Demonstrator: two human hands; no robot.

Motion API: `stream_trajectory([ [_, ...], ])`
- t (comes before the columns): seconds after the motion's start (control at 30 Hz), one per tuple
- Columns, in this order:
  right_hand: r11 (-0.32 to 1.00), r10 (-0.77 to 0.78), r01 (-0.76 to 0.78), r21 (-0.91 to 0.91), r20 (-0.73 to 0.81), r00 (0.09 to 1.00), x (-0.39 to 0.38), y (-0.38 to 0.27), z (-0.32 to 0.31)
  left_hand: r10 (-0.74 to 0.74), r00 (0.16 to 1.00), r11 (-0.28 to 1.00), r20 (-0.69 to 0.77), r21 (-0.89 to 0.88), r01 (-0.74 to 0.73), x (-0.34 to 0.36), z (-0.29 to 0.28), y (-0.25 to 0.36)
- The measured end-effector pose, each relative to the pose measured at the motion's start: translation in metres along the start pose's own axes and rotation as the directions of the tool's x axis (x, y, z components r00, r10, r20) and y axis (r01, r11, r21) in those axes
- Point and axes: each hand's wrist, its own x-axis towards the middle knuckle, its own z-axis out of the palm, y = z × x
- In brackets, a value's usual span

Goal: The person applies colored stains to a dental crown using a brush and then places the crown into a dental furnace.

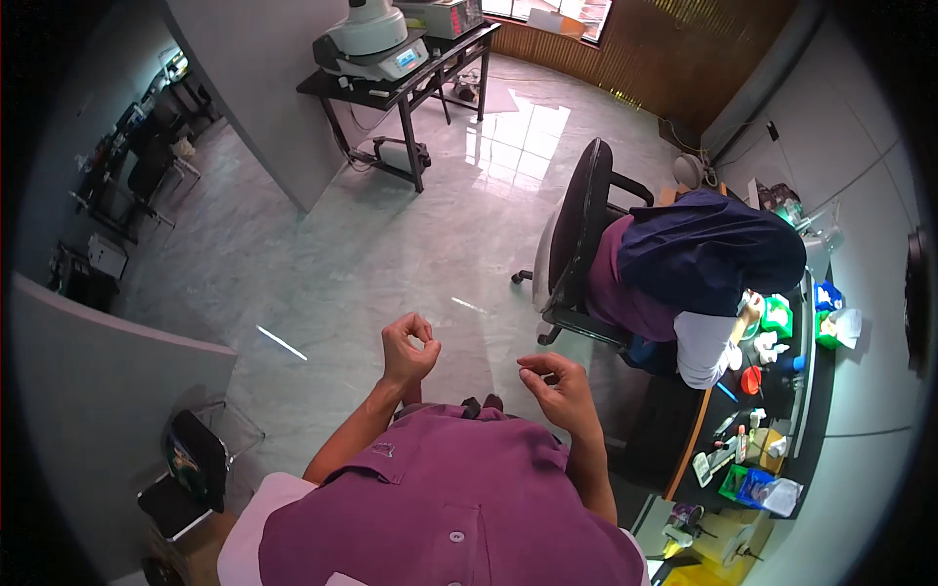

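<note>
My left hand (408, 350) is raised in front of my body, over the floor. Its thumb and fingers curl into a ring, and nothing shows inside the loop. To its right, my right hand (559, 384) hovers with bent fingers pointing left. A small gap separates its thumb from the index finger, with no object visible there. The two hands are apart and touch nothing. Below them is my purple shirt (420, 488) with white sleeves.
At right, a person in a dark head covering (718, 239) sits on a black office chair (576, 230), at a dark workbench (689, 454) with bottles, tools and colored packs. A black table (410, 103) bearing a white machine (369, 44) stands ahead. Grey partitions (254, 88) rise at left, near a folding chair (195, 479).
</note>
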Motion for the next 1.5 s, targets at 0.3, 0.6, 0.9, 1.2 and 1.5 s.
stream_trajectory([
  [0.3, 0.999, 0.046, -0.047, 0.026, 0.025, 0.999, -0.007, 0.014, -0.019, -0.286, 0.955, 0.9, 0.074, -0.321, 0.295, -0.031, 0.038, 0.032],
  [0.6, 0.984, 0.058, -0.059, 0.169, 0.007, 0.998, -0.015, 0.019, -0.02, -0.336, 0.924, 0.887, 0.181, -0.27, 0.375, -0.037, 0.043, 0.045],
  [0.9, 0.98, 0.076, -0.057, 0.189, -0.094, 0.993, -0.024, 0.024, -0.019, -0.286, 0.926, 0.92, 0.246, -0.198, 0.337, -0.028, 0.039, 0.039],
  [1.2, 0.95, -0.281, 0.237, -0.205, -0.219, 0.935, 0.016, -0.002, 0.054, 0.067, 0.867, 0.995, 0.494, -0.095, -0.022, -0.04, 0.076, 0.058],
  [1.5, 0.963, 0.146, -0.084, 0.256, -0.235, 0.961, 0.032, 0.069, 0.049, 0.253, 0.719, 0.965, 0.648, -0.112, -0.238, -0.034, 0.059, 0.083],
])
